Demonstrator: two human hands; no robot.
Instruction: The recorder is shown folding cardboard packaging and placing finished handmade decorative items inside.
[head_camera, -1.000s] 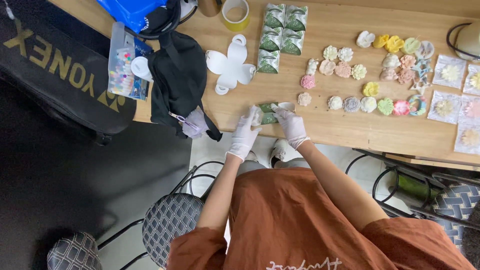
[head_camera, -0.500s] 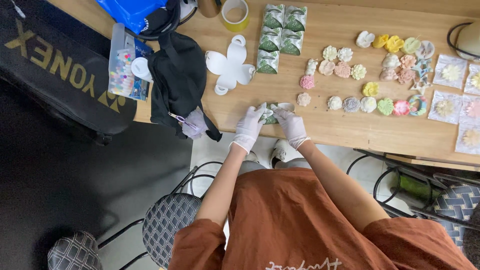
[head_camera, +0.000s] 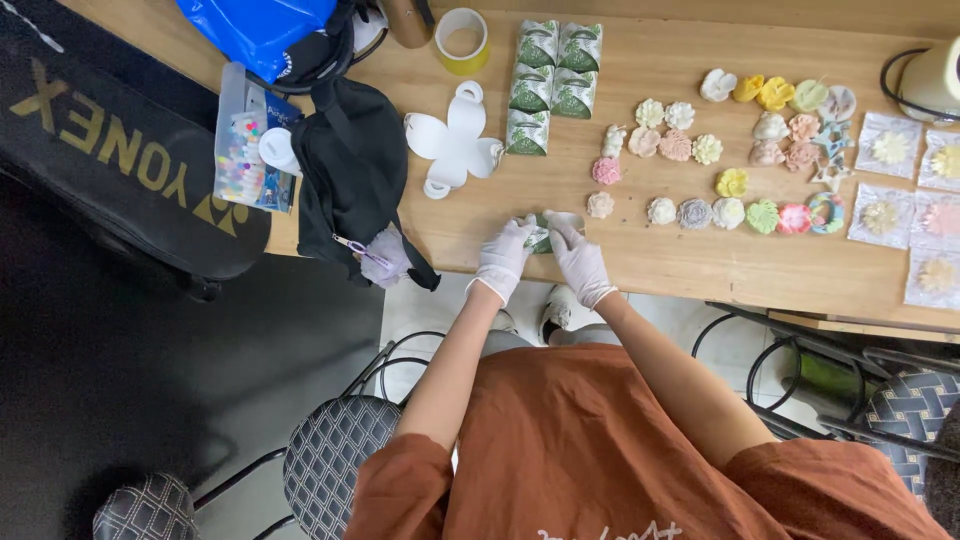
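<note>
**Gloved hands close on a small box at the table's edge**

We press our white-gloved left hand and right hand around a small green-and-white paper box on the light wooden table, fingers curled against its sides. Beyond it lie a flat white flower-shaped box blank, five finished green-and-white boxes and rows of pastel flower-shaped soaps.
</note>
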